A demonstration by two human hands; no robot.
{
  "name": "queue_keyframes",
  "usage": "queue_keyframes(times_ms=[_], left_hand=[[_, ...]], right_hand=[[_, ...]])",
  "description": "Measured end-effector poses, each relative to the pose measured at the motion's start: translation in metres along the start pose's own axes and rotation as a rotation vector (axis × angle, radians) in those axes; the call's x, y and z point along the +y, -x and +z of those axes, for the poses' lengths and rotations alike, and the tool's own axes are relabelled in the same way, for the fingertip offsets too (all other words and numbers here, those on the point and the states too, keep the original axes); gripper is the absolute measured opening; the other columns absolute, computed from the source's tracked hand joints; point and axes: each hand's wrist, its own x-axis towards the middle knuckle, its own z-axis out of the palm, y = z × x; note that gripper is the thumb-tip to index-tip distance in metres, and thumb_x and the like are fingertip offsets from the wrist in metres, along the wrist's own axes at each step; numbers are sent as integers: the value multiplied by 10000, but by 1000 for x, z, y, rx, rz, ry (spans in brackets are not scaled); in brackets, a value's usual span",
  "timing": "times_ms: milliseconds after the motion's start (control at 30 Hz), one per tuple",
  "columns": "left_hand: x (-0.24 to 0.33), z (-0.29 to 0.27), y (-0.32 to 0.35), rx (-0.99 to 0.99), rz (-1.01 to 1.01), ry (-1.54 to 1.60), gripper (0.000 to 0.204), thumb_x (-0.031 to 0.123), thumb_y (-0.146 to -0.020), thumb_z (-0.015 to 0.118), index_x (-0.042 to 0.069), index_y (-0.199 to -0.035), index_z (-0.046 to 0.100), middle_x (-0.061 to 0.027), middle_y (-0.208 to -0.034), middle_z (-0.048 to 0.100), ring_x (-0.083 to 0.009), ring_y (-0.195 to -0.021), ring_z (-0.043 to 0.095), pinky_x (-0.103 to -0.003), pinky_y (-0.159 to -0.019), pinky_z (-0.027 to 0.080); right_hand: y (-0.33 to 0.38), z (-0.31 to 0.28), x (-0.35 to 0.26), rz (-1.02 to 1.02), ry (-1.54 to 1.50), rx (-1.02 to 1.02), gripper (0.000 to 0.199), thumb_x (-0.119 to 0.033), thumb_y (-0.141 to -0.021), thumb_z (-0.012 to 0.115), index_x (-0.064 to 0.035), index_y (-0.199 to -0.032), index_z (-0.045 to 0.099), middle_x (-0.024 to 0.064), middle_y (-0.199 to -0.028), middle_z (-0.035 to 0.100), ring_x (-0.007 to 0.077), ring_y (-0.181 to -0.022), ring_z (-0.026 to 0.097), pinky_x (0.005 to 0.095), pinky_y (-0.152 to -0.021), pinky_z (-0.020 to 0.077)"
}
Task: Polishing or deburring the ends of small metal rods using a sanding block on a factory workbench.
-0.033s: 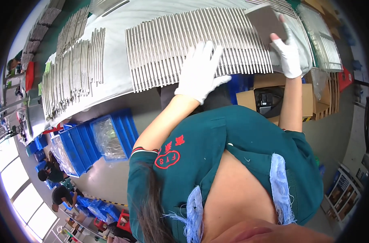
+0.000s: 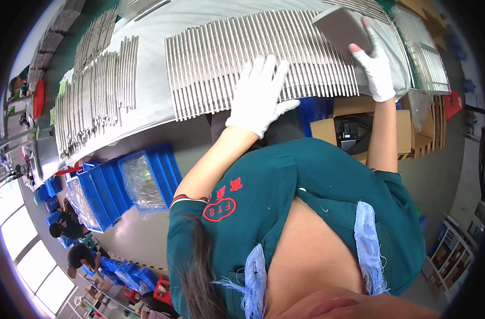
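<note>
Many metal rods (image 2: pixel 216 64) lie in a row on the surface (image 2: pixel 153 80); the left hand (image 2: pixel 257 100) spreads over them. Pinched in the grip of the right hand (image 2: pixel 379 74), the grey block (image 2: pixel 342 29) has shifted left and tilted, reaching farther over the row's right end.

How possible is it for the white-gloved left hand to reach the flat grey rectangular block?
Probably yes: only slim silver metal rods lie between the left hand and the block, though the white-gloved right hand holds it.
</note>
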Motion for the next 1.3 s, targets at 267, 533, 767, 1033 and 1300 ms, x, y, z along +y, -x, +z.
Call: queue_keyframes(times_ms=[267,533,767,1033,1300], left_hand=[[-5,-1,16,-32,11,-70,649,358,-769,731,77,-1322,537,-89,-1252,545,-273,-1158,504,-400,-993,406],[0,4,23,105,7,62,543,341,-786,723,84,-1247,594,-110,-1204,578,-284,-1128,541,-399,-963,431],[-4,6,24,85,24,222,565,385,-780,720,63,-1228,598,-145,-1225,590,-306,-1082,572,-417,-939,462],[-7,7,20,149,117,224,541,394,-768,741,59,-1175,621,-160,-1226,601,-331,-1101,590,-410,-918,500],[-10,13,20,190,93,233,557,438,-753,750,82,-1166,640,-161,-1215,616,-327,-1061,614,-404,-881,521]], right_hand=[[-9,20,-9,-6,-34,-79,645,-167,-916,696,-102,-1496,421,92,-1453,496,182,-1245,525,310,-1063,407],[-17,30,-4,6,-78,-159,658,-172,-895,722,-118,-1489,446,67,-1423,530,149,-1217,525,286,-1052,403],[-21,37,-39,19,-59,-480,580,-201,-881,720,-120,-1424,535,51,-1395,577,173,-1284,517,307,-1102,380],[-45,85,-62,-180,12,-741,514,-146,-893,681,-120,-1392,561,54,-1373,601,184,-1277,541,320,-1098,411],[-41,80,-45,-109,-172,-686,530,-165,-889,702,-102,-1394,558,48,-1375,594,159,-1252,536,297,-1076,425]])
